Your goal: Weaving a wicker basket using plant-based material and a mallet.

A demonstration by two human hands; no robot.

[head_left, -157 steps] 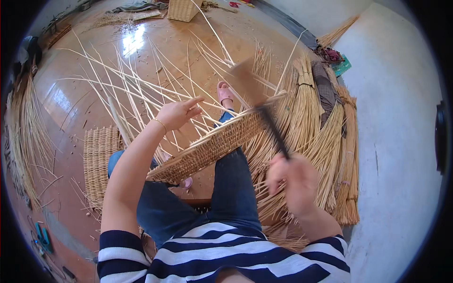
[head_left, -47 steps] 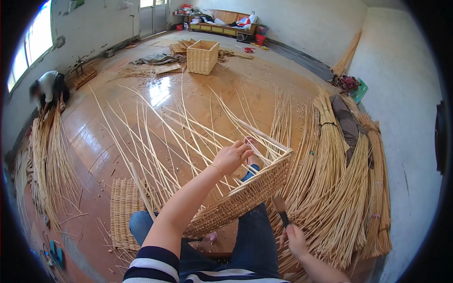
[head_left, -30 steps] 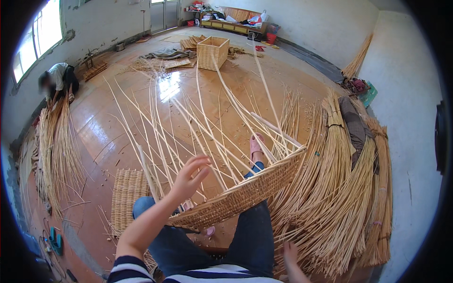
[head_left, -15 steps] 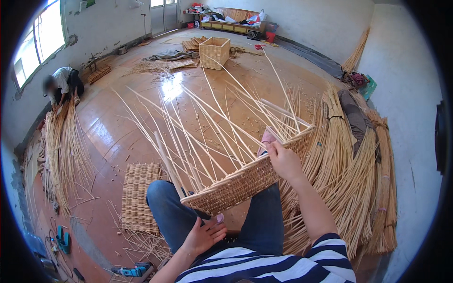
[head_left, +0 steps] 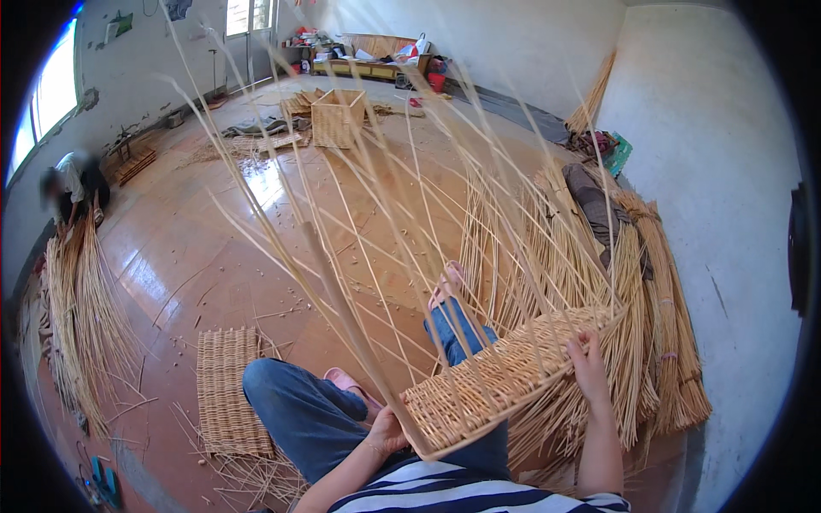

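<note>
Across my lap lies a partly woven wicker basket, its woven band facing up and many long thin rods fanning away toward the far side of the room. A thicker stake rises from its left corner. My left hand is closed round that corner beside the stake, its fingers partly hidden behind the weave. Holding the near edge toward the right end is my right hand, thumb and fingers pinched on the rim. The tips of the rods are blurred by motion.
A flat woven panel lies at left on the floor. Rod bundles line the right side; another person bends over more rods at far left. A square wicker box stands farther off, a bench behind it.
The basket has turned and tilted, showing its woven face, and moved right and nearer. My left hand, open and apart before, now grips its left corner; my right hand has shifted along the rim.
</note>
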